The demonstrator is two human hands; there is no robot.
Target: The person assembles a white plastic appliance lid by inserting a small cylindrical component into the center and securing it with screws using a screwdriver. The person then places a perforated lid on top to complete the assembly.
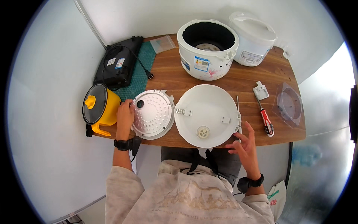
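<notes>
A round silver rice cooker inner lid, dimpled and with a dark round spot, lies on the left half of the table. My left hand is closed at its left edge, fingers bent together against the rim. Beside it lies a white outer lid shell, hollow side up, with a metal bracket and a round vent inside. My right hand is at the shell's lower right edge, fingers spread. A thin rod passes beside that edge, partly hidden by the shell's hinge and my fingers.
Behind stand a white rice cooker body and a second cooker. A red-black screwdriver, a small white part and a clear plastic tray lie right. A yellow pot and a black appliance stand left.
</notes>
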